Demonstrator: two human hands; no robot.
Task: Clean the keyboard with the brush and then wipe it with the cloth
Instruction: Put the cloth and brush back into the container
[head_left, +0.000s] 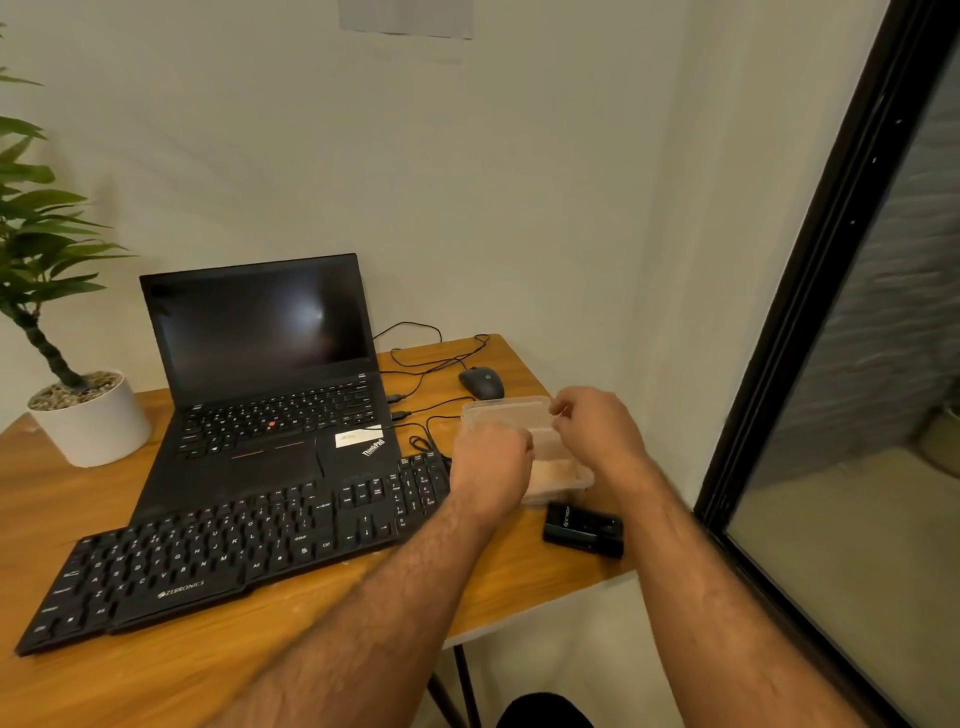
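Zebronics keyboard (228, 551), ThinkPad laptop (270, 384); both hands (left hand (491, 467), right hand (597, 426)) curled at plastic box (498, 410), grasp unclear.

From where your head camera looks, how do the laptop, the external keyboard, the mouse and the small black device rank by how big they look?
Largest to smallest, as they look:
1. keyboard and laptop: too close to call, since the keyboard lies nearer the camera.
2. small black device.
3. mouse, though it sits farther back, so this is unsure.
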